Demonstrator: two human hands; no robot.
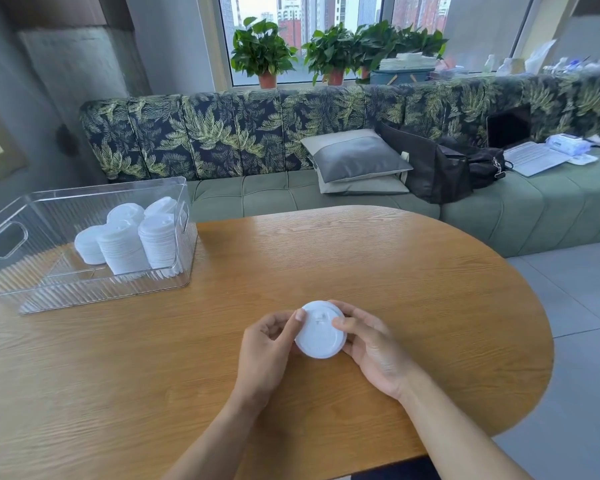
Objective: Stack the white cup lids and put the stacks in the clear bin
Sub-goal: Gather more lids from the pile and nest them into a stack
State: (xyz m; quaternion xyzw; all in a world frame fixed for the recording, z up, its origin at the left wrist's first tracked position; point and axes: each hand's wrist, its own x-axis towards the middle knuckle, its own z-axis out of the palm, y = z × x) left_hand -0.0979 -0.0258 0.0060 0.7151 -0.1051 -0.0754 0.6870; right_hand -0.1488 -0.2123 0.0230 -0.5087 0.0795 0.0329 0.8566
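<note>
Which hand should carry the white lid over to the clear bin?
Probably the left hand. Both hands hold the white lid, but the clear bin sits off to the left, on that hand's side. The right hand would have to reach across.

**Setting.** A lounge-type seating area high in a city building is being shown. The left hand and right hand are being held over a wooden table. Beyond the hands, the table is being bordered by a built-in bench sofa with a green tufted seat and a leaf-print backrest. Beyond and to the right of the hands, two cushions, a black bag and an open laptop are being supported on the seat. Farther off, potted plants are being displayed on the window ledge, and tower blocks are being seen through the glass. Grey floor tiles are being shown to the hands' right.
</note>
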